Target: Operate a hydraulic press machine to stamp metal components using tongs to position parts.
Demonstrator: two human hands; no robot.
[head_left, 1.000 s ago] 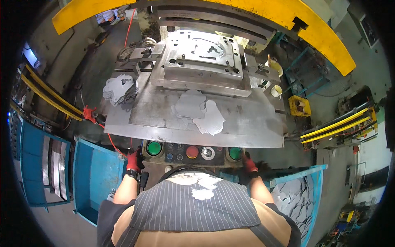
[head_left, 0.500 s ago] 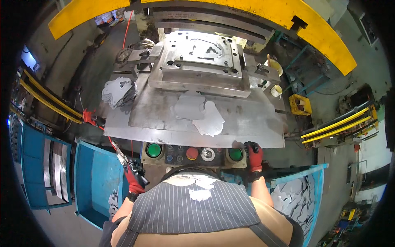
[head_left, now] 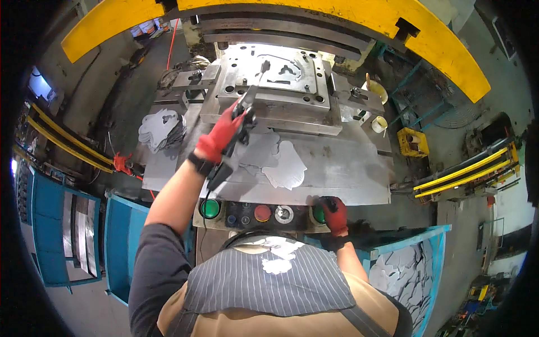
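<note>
My left hand, in a red glove with dark patches, is closed around a dark hand-held tool with a long narrow tip; a thin cable hangs from its lower end. The tip reaches over the near left part of the metal die, whose top has a cut-out outline. I cannot tell whether the tip touches it. My right hand, red-gloved with black fingertips, lies over the right green button, fingers stretched forward and partly covering it. Flat grey sheet-metal pieces overlap on the steel plate between my hands.
A stack of cut metal pieces stands at the left of the plate. Above the die hangs the press's upper block behind a yellow beam. The control panel has a red button. A blue bin at right holds metal pieces.
My left hand has swung up and forward with the tool, from beside the panel to the die. My right hand has shifted left from the plate's edge onto the right green button.
</note>
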